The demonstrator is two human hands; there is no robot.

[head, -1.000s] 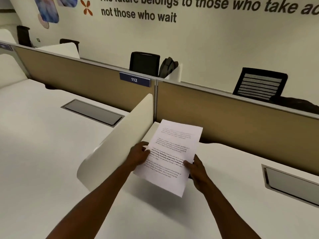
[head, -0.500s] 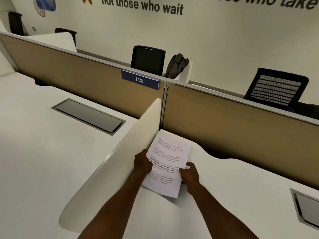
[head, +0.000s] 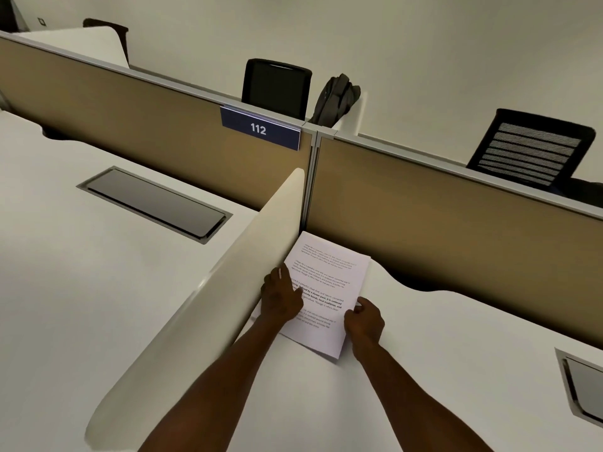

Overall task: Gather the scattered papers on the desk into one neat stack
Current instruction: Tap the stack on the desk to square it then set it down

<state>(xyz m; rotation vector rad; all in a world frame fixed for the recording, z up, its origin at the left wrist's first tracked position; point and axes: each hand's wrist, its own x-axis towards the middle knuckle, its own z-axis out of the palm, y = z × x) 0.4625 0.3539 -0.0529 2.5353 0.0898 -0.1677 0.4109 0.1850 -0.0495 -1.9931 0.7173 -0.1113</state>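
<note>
A stack of white printed papers [head: 326, 282] lies flat on the white desk [head: 440, 353], tucked into the corner between the cream side divider [head: 228, 288] and the tan back partition [head: 456, 216]. My left hand [head: 282, 296] rests palm down on the stack's left part, fingers spread. My right hand [head: 365, 319] pinches the stack's right edge near its lower corner. No other loose sheets are in view.
A dark cable hatch [head: 156, 203] is set into the neighbouring desk on the left, and another hatch [head: 584, 389] sits at the right edge. A blue "112" sign [head: 259, 128] hangs on the partition. Black chairs [head: 275, 88] and a bag [head: 336, 99] stand behind it.
The stack was held up in both hands; it has come down and forward and now lies flat in the desk corner. My left hand has shifted onto its top.
</note>
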